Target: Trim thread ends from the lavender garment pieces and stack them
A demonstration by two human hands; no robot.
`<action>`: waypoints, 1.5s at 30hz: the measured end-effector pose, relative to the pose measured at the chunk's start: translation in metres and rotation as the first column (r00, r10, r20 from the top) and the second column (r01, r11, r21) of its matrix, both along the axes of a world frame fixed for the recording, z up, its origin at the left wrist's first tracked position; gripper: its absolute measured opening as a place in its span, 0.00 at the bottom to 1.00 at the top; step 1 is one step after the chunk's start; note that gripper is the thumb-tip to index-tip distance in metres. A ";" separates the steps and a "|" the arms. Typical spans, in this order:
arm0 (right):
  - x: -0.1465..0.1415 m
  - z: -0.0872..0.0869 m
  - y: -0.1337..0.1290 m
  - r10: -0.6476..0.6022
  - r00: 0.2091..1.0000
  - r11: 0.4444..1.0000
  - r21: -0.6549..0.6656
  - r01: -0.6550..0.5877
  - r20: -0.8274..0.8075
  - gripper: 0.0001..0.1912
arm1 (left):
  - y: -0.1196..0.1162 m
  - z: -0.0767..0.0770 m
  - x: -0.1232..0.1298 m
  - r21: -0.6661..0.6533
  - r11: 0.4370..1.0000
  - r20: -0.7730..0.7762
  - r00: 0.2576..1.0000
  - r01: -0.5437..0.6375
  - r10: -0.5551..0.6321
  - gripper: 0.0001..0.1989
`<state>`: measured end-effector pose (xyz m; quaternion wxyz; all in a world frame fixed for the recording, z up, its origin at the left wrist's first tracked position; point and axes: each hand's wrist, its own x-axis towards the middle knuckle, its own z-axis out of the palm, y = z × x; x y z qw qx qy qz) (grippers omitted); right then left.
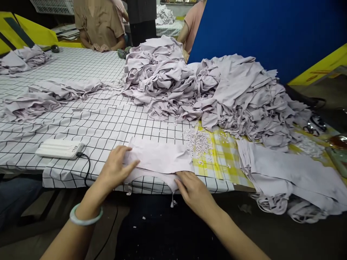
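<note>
A pale lilac cloth piece (159, 155) lies in front of me at the table's near edge, an upper panel over a lower layer with a curved edge and thin ends hanging down. My left hand (116, 168) rests on its left side, thumb and fingers apart. At the lower right corner, my right hand (193, 189) has its fingers partly hidden under the upper panel's edge, with the thumb closed against the cloth. A pale green bangle (86, 216) circles my left wrist.
Large heaps of lilac cloth (162, 76) cover the table's back and right. A neat cloth stack (292, 173) overhangs the edge at right. Small scraps (199, 141) lie near the yellow checked cloth (219, 159). A white power bank (59, 148) with a cable sits left. A person (100, 25) sits opposite.
</note>
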<state>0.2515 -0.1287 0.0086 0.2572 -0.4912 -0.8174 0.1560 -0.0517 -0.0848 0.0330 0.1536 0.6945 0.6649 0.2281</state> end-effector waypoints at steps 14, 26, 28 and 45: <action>0.004 0.014 0.107 -0.280 0.947 0.930 -0.290 0.227 -0.159 0.09 | 0.040 -0.009 -0.017 -0.166 0.943 0.100 0.947 -0.287 0.306 0.10; -0.013 -0.004 0.146 -0.306 0.951 0.942 -0.130 0.309 0.039 0.08 | 0.036 -0.024 -0.016 -0.003 0.948 0.030 0.947 -0.320 0.320 0.21; -0.016 -0.001 0.147 -0.233 0.965 0.943 -0.215 0.254 0.120 0.06 | 0.033 -0.029 -0.013 0.139 0.949 -0.071 0.953 -0.282 0.293 0.25; 0.002 0.011 0.069 -0.313 0.943 0.948 -0.106 0.302 -0.112 0.08 | 0.018 -0.034 0.015 0.296 0.949 -0.094 0.992 0.113 -0.089 0.23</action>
